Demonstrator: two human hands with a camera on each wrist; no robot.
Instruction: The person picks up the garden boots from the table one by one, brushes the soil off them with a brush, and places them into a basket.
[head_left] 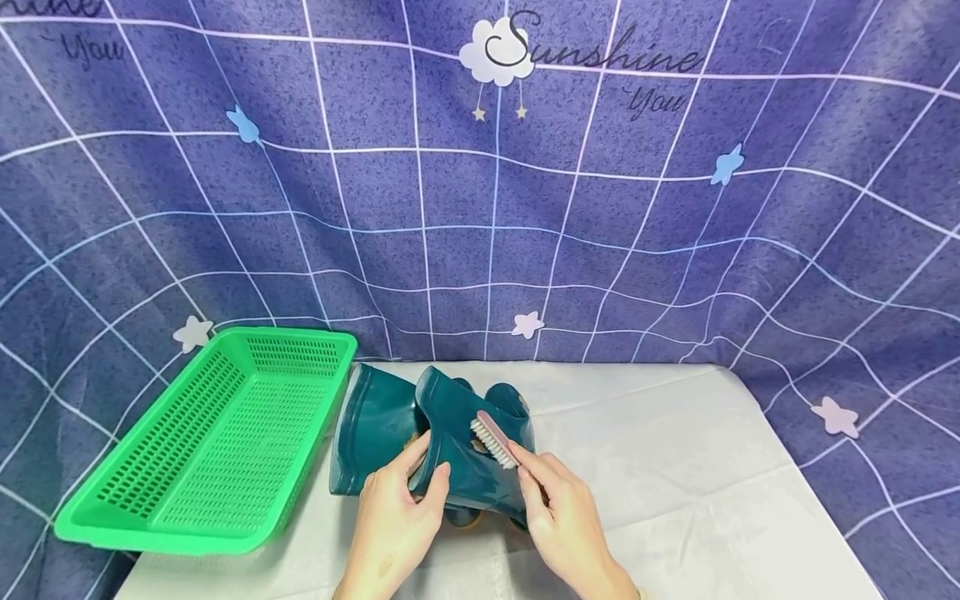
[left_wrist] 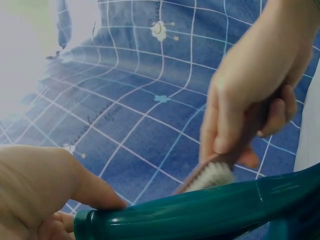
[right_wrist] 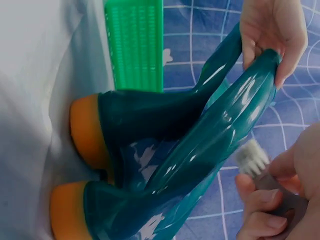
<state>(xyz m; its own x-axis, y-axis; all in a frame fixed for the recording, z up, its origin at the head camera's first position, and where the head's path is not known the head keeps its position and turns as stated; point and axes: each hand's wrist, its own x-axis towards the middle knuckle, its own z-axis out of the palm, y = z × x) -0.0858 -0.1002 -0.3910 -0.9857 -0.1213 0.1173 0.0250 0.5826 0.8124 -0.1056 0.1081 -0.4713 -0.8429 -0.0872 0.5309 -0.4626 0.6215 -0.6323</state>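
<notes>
Two pinches: left hand (head_left: 397, 510) on boot rim (head_left: 424, 400), right hand (head_left: 562, 518) on brush (head_left: 492, 435); white cloth (head_left: 667, 446) stretches rightward.

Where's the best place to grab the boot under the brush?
Probably the boot is best taken by its open top edge, coming from the left, as the left hand does. That thin edge faces left, easily pinched, away from the brush in the right hand.

Basket (head_left: 247, 442) left on table (head_left: 660, 467); boots (head_left: 457, 467) right of basket; brush (head_left: 492, 437) over boots; curtain (head_left: 480, 192) behind.
</notes>
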